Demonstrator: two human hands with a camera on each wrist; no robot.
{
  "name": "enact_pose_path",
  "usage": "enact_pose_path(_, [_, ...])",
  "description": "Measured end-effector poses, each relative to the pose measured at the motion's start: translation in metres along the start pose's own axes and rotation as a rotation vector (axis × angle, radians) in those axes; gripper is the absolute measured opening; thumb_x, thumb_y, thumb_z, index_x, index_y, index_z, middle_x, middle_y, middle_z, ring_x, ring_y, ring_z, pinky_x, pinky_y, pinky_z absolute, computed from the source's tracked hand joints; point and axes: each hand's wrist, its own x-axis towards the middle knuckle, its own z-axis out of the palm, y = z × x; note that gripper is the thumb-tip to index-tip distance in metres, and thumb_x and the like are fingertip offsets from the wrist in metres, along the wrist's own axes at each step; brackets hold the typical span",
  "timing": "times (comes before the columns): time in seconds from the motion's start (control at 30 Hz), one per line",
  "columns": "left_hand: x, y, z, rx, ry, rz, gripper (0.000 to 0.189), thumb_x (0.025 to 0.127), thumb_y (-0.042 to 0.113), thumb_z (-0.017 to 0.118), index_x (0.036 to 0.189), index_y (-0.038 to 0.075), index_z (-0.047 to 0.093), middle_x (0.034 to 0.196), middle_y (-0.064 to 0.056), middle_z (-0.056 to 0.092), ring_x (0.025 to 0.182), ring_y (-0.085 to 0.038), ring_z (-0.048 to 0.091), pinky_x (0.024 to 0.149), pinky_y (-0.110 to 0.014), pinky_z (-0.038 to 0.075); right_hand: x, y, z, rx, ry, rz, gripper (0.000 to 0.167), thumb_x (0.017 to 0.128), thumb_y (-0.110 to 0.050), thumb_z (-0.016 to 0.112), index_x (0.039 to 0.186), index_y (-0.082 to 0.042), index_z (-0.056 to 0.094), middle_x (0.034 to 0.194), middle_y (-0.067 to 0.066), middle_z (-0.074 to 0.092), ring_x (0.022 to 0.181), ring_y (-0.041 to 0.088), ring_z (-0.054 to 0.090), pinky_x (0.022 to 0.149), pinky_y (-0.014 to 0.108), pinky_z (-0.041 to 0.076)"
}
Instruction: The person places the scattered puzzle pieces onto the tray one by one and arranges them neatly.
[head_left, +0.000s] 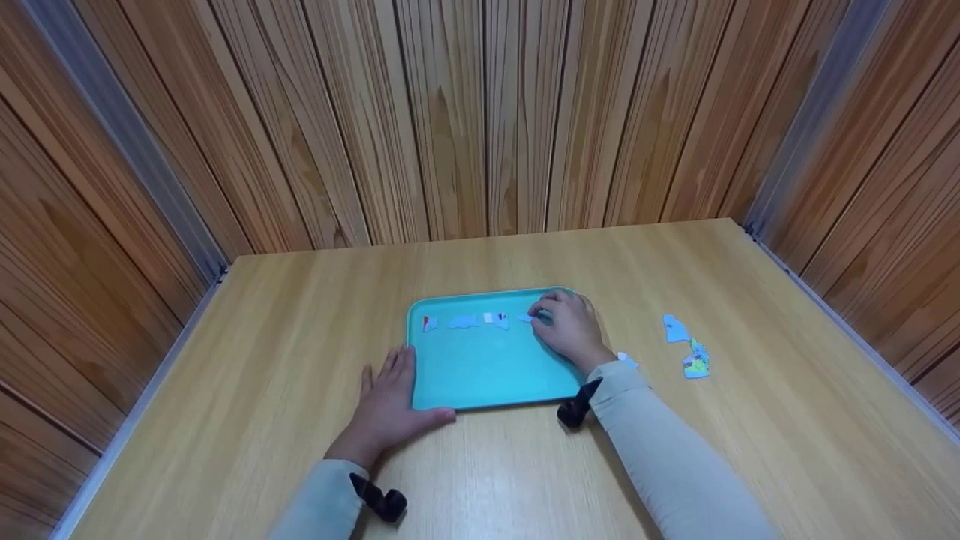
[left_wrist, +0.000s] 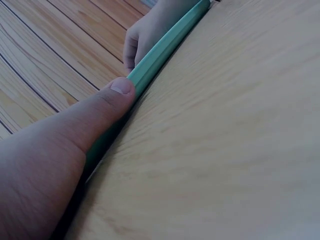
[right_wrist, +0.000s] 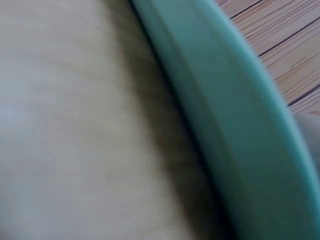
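A turquoise tray lies on the wooden table, with a row of flat blue puzzle pieces near its far edge. One has a red corner, another is plain blue, and a third carries a white patch. At the row's right end my right hand pinches a small light-blue puzzle piece, its fingers covering part of it. My left hand is spread at the tray's near left corner, fingers along the left side. Its thumb touches the front rim in the left wrist view.
Right of the tray lie a blue puzzle piece and a multicoloured one. Another piece shows partly behind the right sleeve. Wood-plank walls enclose the table at the back and sides.
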Motion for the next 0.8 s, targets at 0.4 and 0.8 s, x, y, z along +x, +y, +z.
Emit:
enact_pose_path(0.4, [-0.0031,0.0017,0.0004,0.007,0.022,0.024,0.134,0.070,0.089,0.060,0.163,0.011,0.003,0.170,-0.008,0.005,0.156,-0.027,-0.002,0.120,-0.056,-0.012,-0.0007,-0.0026,0.0023,-0.017,0.012,0.003,0.017,0.097,-0.028,0.067,0.108,-0.021,0.077,0.130,0.008,0.063,0.129,0.032,0.050,0.116,0.054,0.024])
enact_pose_path(0.8, [-0.0031,0.0020,0.0006,0.022,0.027,0.023,0.134,0.070,0.089,0.061,0.163,0.009,0.005,0.170,-0.009,0.007,0.156,-0.029,-0.001,0.120,-0.057,-0.011,-0.0018,-0.0029,0.0005,0.056,0.009,0.040,0.020,0.098,-0.029,0.066,0.114,-0.020,0.075,0.133,0.009,0.060,0.132,0.033,0.047,0.117,0.055,0.022])
